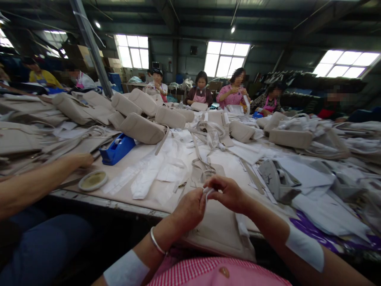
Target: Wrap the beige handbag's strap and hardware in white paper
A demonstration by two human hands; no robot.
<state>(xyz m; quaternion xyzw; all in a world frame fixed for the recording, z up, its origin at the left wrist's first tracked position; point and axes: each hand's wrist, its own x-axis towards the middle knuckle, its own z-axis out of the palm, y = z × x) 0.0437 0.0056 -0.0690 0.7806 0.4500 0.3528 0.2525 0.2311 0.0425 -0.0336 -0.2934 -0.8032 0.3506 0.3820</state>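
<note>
In the middle of the head view my left hand point(190, 208) is closed, thumb up, on a small piece of white wrapping material point(208, 192). The fingers of my right hand point(228, 194) pinch the same piece from the other side. Whether a strap runs inside it is hidden by my fingers. Below both hands a beige handbag point(222, 232) lies at the table's front edge, partly over it. Its beige strap point(205, 167) curls on the table just beyond my fingers.
A blue tape dispenser point(117, 149), a round shallow dish point(93, 181) and a co-worker's forearm point(44, 180) are at left. White wrapping sheets point(149, 176) lie mid-table. Beige bags point(143, 128) pile up behind. At right stand a grey tape dispenser point(275, 178) and papers point(330, 216). Several people sit across.
</note>
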